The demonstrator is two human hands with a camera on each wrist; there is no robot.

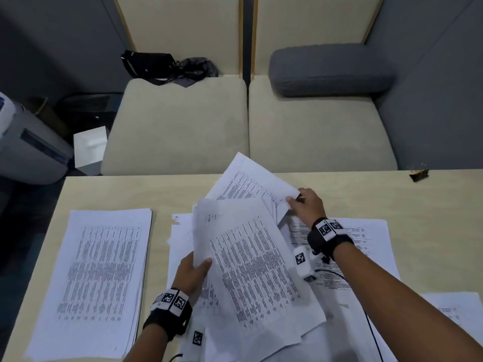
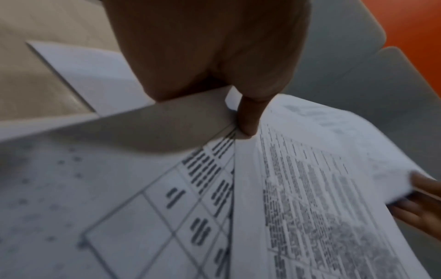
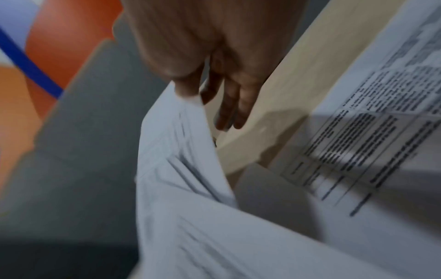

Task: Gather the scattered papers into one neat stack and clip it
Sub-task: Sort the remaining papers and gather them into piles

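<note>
A bundle of printed sheets (image 1: 251, 270) is lifted over the table's middle. My left hand (image 1: 194, 270) pinches its left edge, thumb on top; the thumb (image 2: 248, 120) presses the paper in the left wrist view. My right hand (image 1: 304, 205) grips the corner of further sheets (image 1: 251, 184) fanned out behind the bundle, thumb on top and fingers (image 3: 229, 105) beneath. A squared stack of papers (image 1: 99, 278) lies at the table's left. Loose sheets (image 1: 366, 246) lie under my right forearm, another sheet (image 1: 452, 309) at the right edge. A black binder clip (image 1: 419, 175) sits at the table's far right.
The pale wooden table (image 1: 117, 192) ends just behind the papers. Behind it stand two beige seats (image 1: 183, 121) with a black bag (image 1: 151, 65) and a grey cushion (image 1: 329, 69). A thin black cable (image 1: 371, 325) runs along my right arm.
</note>
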